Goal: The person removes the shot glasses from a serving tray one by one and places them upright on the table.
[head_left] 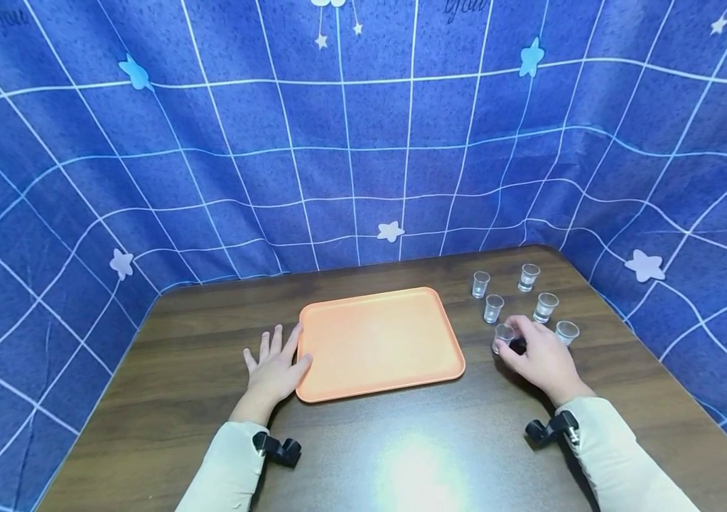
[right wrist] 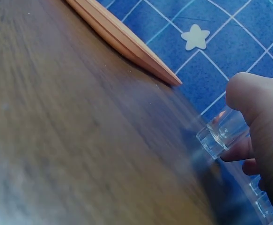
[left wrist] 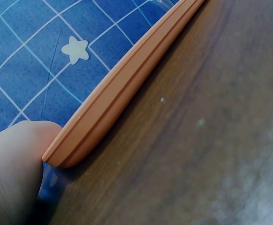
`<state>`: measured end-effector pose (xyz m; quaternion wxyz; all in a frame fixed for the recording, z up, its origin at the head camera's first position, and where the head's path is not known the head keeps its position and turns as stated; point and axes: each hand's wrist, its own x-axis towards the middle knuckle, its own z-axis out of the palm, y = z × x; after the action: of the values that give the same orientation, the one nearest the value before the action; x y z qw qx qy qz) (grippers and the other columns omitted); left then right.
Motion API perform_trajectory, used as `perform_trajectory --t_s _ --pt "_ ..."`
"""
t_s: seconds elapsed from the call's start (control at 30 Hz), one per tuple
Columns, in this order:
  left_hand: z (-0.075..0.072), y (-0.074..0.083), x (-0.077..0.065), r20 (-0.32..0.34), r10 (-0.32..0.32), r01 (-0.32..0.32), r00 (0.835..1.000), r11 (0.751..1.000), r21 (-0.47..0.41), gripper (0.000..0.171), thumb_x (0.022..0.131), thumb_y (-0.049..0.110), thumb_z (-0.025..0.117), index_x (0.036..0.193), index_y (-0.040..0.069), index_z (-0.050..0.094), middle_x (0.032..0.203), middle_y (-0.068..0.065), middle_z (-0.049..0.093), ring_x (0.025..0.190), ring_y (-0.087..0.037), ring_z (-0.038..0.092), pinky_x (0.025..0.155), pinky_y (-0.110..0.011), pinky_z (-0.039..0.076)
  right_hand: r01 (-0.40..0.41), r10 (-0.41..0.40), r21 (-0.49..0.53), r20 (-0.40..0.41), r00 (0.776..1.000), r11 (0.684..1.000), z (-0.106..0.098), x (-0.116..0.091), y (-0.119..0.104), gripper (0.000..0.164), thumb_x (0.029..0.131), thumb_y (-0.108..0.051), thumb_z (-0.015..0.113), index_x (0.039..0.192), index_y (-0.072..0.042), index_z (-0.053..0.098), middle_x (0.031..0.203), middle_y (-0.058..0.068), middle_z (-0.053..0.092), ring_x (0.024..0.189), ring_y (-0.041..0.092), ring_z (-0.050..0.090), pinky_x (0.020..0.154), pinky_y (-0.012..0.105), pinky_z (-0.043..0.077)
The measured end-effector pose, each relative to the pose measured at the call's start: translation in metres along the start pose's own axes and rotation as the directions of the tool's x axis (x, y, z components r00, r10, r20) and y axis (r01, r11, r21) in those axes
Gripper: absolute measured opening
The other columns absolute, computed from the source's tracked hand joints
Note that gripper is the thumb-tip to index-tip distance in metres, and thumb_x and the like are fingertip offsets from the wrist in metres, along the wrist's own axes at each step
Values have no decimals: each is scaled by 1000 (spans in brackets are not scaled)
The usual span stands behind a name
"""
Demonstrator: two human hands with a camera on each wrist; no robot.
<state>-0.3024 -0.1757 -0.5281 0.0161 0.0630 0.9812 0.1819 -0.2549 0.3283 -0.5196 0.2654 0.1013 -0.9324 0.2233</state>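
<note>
An orange tray (head_left: 379, 345) lies flat in the middle of the brown table. My left hand (head_left: 276, 371) rests at its left edge with fingers spread, the thumb over the rim; the left wrist view shows the thumb (left wrist: 21, 159) against the tray's corner. To the right of the tray, my right hand (head_left: 545, 355) pinches a small clear shot glass (head_left: 502, 337) between thumb and fingers. In the right wrist view that shot glass (right wrist: 223, 133) has a thick base, close over the tabletop. Part of it is hidden by the fingers.
More shot glasses stand in two rough rows at the right: two on the left (head_left: 480, 284), and several on the right (head_left: 546, 307), the nearest (head_left: 566, 332) just beyond my right hand. A blue curtain (head_left: 363, 163) with stars hangs around the table's back and sides.
</note>
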Motion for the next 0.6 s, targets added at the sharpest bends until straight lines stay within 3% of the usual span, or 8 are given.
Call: perform_trajectory --t_s 0.37,0.6 --pt "0 1 0 -3 -2 2 1000 1000 -8 73 101 57 41 164 31 14 168 -22 5 152 -48 -4 108 -76 -15 -16 17 -9 11 1000 1000 -5 -6 1 43 84 -32 76 116 -9 62 104 15 71 95 35 66 75 56 52" --pt "2 -1 -6 -11 7 -7 1000 1000 -7 72 102 62 35 164 30 15 168 -21 7 152 -48 -2 108 -76 -14 -20 22 -19 112 993 1000 -9 -8 -1 60 85 -41 77 130 -7 55 114 18 69 103 39 66 81 59 52"
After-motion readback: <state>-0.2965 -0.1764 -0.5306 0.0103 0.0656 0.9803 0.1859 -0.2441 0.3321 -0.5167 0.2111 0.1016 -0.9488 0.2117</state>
